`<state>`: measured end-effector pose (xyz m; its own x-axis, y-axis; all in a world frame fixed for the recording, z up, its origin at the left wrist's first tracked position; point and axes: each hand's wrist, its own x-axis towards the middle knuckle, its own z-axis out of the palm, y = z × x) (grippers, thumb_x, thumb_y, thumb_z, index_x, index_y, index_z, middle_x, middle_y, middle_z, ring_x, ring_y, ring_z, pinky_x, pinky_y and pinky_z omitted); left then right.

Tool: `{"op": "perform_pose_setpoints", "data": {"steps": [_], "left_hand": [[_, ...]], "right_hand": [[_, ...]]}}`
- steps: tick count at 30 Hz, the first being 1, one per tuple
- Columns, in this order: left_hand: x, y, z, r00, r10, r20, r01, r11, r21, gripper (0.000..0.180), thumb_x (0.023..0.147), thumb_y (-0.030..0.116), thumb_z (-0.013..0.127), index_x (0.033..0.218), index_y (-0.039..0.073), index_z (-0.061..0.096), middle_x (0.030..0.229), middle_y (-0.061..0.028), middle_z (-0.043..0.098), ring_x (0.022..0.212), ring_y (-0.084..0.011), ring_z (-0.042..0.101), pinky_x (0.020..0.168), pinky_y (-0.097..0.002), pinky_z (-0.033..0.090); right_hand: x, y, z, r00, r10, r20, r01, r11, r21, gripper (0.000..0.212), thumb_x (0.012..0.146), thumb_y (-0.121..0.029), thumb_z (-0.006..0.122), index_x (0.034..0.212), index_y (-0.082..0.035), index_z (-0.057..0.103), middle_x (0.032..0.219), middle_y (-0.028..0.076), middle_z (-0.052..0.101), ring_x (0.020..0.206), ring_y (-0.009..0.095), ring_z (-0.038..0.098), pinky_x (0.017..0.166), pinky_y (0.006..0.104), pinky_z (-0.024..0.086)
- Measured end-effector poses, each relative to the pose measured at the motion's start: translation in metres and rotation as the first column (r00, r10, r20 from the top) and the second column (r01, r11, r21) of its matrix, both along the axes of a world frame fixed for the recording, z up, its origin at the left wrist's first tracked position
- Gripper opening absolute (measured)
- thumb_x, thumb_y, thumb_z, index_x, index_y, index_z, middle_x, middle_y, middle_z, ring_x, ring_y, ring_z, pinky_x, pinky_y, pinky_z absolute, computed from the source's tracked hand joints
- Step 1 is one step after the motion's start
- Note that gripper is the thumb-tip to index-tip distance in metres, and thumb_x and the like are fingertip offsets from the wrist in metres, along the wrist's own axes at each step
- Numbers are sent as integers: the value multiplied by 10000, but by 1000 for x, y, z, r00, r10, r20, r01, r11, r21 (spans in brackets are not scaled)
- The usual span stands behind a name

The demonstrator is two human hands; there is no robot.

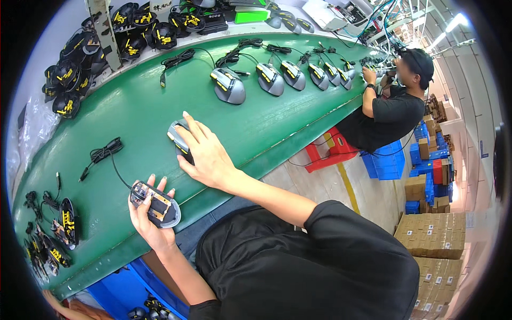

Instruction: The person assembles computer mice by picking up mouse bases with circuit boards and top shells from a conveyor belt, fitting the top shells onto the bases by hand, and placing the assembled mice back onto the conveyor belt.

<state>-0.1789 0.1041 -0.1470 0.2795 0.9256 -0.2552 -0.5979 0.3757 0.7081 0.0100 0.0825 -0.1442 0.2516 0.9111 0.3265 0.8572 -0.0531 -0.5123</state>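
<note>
My left hand [153,233] holds an opened computer mouse [158,209], its circuit board and copper-coloured inside facing up. The mouse's black cable [109,151] runs away from it over the green surface, its bundle tied. Farther right, my right hand [209,157] is closed around a grey mouse cover [177,140] with yellow accents, fingers over its top and thumb at its near end. The cover is partly hidden under the fingers, and it is apart from the opened mouse.
Several assembled grey mice [229,88] with tied cables line the far side of the green belt [261,128]. Opened mice [66,224] lie at the left. Black-and-yellow mouse parts [66,74] fill a rack beyond. A co-worker [400,101] works at the far right, near a red stool [330,152].
</note>
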Motion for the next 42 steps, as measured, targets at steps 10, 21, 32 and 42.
{"op": "perform_pose_setpoints", "data": {"steps": [10,21,32,42], "left_hand": [[-10,2,-4,999,-30,-14,30,999,16,536,910,87,535,1412,-31,392,1345,-237,522,1200,-405,563,897,-484,555],[-1,4,10,991,24,135,-23,1000,-7,434,930,139,515,1319,-43,451,1265,-218,572,1127,-356,618,899,-434,557],[-3,-10,6,987,74,140,-79,996,30,530,1022,312,362,1432,-21,399,1355,-121,525,1233,-201,509,1043,-334,402],[-6,-16,19,993,78,92,-83,995,56,590,1022,252,508,1484,-52,302,1399,-120,467,1270,-164,464,1066,-301,373]], "right_hand": [[-4,7,-12,997,55,49,-57,998,25,550,850,-134,671,1367,-99,488,1424,225,410,1255,436,443,1054,485,393],[-41,-11,50,907,227,-353,-174,969,177,454,875,-146,664,1312,-49,593,1359,224,532,1265,346,521,1014,396,447],[-94,-26,9,874,437,-213,-422,900,111,639,814,-63,705,1410,-104,479,1502,258,315,1359,487,342,1093,531,345],[-74,-10,27,672,445,-593,-574,818,-36,668,871,-119,655,1483,-85,391,1567,253,223,1458,403,236,1138,430,300]]}}
